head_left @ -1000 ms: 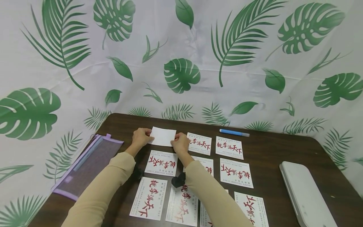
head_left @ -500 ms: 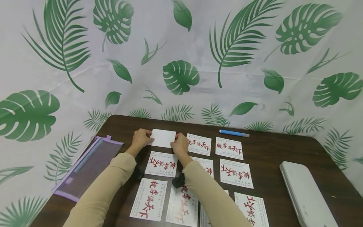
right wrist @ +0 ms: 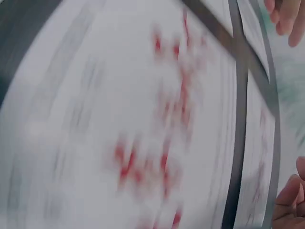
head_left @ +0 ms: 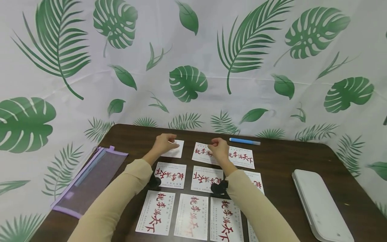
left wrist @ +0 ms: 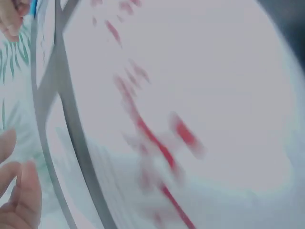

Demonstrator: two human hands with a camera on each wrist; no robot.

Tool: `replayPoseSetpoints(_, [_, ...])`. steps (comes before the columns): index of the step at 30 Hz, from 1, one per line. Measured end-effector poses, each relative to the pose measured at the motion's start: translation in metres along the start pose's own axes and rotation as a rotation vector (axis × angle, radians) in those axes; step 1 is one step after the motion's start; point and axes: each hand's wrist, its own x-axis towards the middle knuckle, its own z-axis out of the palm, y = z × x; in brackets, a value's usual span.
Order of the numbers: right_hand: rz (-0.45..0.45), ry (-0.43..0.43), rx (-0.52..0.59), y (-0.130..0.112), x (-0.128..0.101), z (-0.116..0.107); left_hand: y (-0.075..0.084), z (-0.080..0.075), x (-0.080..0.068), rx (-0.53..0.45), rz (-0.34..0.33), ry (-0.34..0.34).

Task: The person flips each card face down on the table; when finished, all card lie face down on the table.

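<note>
A blank white card lies at the far left of the top row on the dark table. My left hand pinches its left edge with curled fingers. My right hand hovers with loosely curled fingers over the printed cards of the top row and holds nothing that I can see. Several more white cards with red characters lie in rows nearer to me. Both wrist views are blurred, showing only a red-printed card up close.
A blue pen lies beyond the top row. A purple mesh pouch sits at the table's left edge, and a flat white device at the right. A leaf-print cloth hangs behind.
My right hand let go of the blank card and moved right, over the printed cards. The blank card came down onto the table under my left hand. The head view shifted slightly.
</note>
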Motion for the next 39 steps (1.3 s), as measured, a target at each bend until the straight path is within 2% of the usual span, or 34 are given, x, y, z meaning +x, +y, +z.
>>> replayPoseSetpoints(3, [0.039, -0.019, -0.008, 0.015, 0.003, -0.017, 0.018, 0.014, 0.006, -0.012, 0.018, -0.073])
replayPoseSetpoints(8, [0.085, -0.067, 0.005, 0.03, 0.004, -0.03, 0.034, 0.038, 0.014, 0.026, 0.033, -0.133])
replayPoseSetpoints(16, [0.074, -0.093, -0.059, 0.039, 0.004, -0.026, 0.036, 0.062, 0.021, 0.087, 0.033, -0.165])
replayPoseSetpoints(22, [0.051, -0.113, -0.08, 0.037, 0.006, -0.029, 0.039, 0.067, 0.025, 0.13, 0.027, -0.167])
replayPoseSetpoints(30, [0.094, -0.14, -0.092, 0.032, 0.008, -0.033, 0.043, 0.067, 0.025, 0.143, 0.018, -0.179])
replayPoseSetpoints(36, [0.069, -0.108, -0.117, 0.03, 0.005, -0.036, 0.041, 0.071, 0.026, 0.174, 0.068, -0.157])
replayPoseSetpoints(39, [0.056, -0.081, -0.118, 0.03, 0.005, -0.036, 0.04, 0.072, 0.026, 0.183, 0.071, -0.153])
